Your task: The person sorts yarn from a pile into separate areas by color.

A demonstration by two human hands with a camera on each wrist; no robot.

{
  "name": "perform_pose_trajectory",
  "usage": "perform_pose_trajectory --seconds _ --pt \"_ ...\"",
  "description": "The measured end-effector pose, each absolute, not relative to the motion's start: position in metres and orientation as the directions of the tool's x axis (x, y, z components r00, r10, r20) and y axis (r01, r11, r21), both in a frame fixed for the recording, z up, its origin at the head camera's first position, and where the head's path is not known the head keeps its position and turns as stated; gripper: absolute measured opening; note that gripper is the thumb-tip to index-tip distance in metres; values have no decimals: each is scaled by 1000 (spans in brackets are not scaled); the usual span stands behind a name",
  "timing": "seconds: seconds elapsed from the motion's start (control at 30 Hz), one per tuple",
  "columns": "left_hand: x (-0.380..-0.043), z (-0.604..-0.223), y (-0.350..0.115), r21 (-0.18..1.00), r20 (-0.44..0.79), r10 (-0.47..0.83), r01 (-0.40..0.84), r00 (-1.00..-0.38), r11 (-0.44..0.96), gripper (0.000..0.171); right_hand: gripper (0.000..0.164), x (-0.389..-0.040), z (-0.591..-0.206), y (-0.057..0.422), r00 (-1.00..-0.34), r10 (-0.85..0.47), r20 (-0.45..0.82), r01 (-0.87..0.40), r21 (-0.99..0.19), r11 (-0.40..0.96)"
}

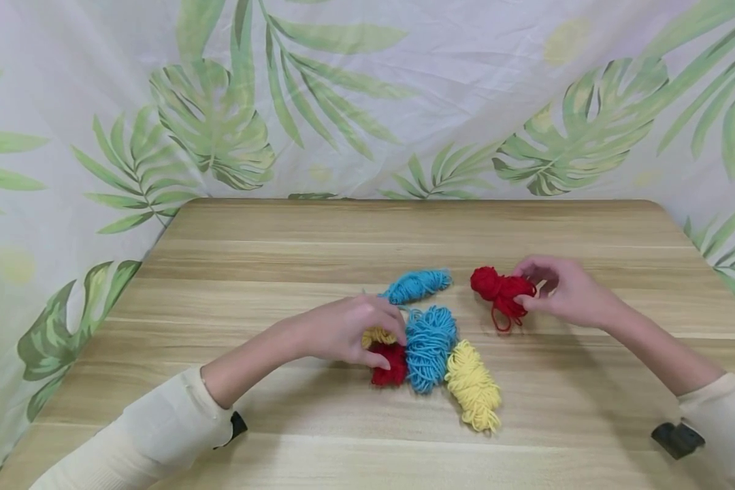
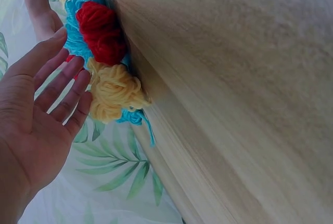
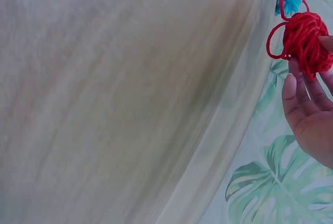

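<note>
The right hand [image 1: 560, 292] pinches a red yarn bundle [image 1: 505, 297] between thumb and fingers, with loose loops hanging below its grip. The left hand [image 1: 349, 330] has its fingers extended, gently bent and spread; whether they touch the yarn is unclear. Just beside its thumb lies a second red bundle [image 1: 395, 371], with a darker yellow bundle [image 1: 378, 336] partly hidden behind the fingers. Between the hands, nearer the left, sit a thick blue bundle [image 1: 431, 348] and a pale yellow bundle [image 1: 474, 388]; a slimmer blue bundle [image 1: 418, 286] lies beyond the left hand.
</note>
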State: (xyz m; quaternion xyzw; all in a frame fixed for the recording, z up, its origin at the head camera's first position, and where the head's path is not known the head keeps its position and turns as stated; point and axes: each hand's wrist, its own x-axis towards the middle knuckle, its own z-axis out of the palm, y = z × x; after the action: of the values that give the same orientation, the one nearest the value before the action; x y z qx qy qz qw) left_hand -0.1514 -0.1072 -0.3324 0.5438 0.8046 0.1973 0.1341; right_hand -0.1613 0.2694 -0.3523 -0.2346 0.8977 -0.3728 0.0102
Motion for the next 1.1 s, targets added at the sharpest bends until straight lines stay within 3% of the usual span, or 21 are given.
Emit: perform_pose_trajectory --seconds 0.5,1.1 --pt "-142 -337 -104 318 2 925 877 -380 359 37 27 -169 -349 286 -935 -325 145 -335 -665 668" --pt "-144 -339 -104 331 -109 938 878 -329 346 48 25 -172 -346 296 -948 -287 141 -303 -680 668"
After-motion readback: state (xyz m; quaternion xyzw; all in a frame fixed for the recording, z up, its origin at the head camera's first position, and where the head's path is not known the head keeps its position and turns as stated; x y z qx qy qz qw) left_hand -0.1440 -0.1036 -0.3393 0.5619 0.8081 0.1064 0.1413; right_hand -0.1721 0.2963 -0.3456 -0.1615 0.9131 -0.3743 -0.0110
